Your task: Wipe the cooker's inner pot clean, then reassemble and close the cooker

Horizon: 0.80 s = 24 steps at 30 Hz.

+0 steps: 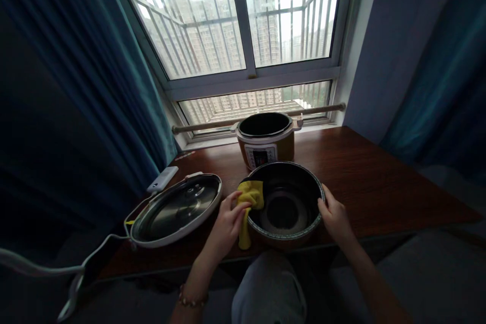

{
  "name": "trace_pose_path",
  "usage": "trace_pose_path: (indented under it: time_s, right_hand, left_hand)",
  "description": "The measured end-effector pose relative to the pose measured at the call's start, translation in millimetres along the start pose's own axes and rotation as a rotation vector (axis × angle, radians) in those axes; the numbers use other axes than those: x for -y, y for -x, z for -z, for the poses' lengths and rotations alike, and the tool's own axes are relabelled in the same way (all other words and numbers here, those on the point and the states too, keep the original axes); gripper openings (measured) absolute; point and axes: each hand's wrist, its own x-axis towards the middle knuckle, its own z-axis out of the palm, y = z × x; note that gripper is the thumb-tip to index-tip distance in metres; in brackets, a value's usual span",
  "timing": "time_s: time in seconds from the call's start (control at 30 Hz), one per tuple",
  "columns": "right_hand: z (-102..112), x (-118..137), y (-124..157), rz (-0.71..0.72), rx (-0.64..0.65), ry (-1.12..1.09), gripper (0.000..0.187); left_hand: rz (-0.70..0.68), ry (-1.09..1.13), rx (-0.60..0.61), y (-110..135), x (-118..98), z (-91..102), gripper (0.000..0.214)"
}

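Observation:
A dark inner pot sits near the front edge of the wooden table. My left hand is closed on a yellow cloth draped over the pot's left rim. My right hand grips the pot's right rim with the fingers curled over the edge. Behind the pot stands an orange-brown cooker base, open at the top, with a white control panel facing me.
The cooker's lid lies upside down on the table at left. A white power brick and its cable run off the left edge. A wooden rod lies along the window sill. Teal curtains hang on both sides.

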Motion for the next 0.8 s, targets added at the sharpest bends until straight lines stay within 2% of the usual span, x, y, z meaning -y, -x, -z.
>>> trace_pose_path:
  time_s: [0.13,0.23,0.33,0.43,0.57,0.67,0.8]
  right_hand:
    - [0.9,0.2,0.0,-0.012,0.014,0.007,0.055]
    - [2.0,2.0,-0.2,-0.008,0.031,0.008,0.056]
    - [2.4,3.6,-0.5,-0.015,0.042,0.002,0.057]
    - [2.2,3.8,-1.3,-0.026,0.051,0.008,0.058]
    - [1.7,2.4,-2.0,-0.01,0.053,0.013,0.058]
    - [1.8,2.0,-1.5,-0.019,0.054,0.02,0.058]
    - [2.0,3.1,-0.9,-0.019,0.051,0.001,0.059]
  left_hand:
    - [0.026,0.193,0.187,-31.1,5.6,14.0,0.032]
    - [0.019,0.214,0.207,-55.7,12.9,13.3,0.039]
    - [-0.024,0.177,0.205,-80.9,23.6,-0.4,0.043]
    - [-0.166,0.118,0.252,-108.1,30.5,-19.9,0.057]
    - [-0.38,0.088,0.353,-143.8,28.0,-39.4,0.067]
    - [-0.466,0.096,0.415,-162.4,22.4,-44.6,0.065]
    - [-0.525,0.074,0.458,-170.4,23.7,-42.9,0.06]
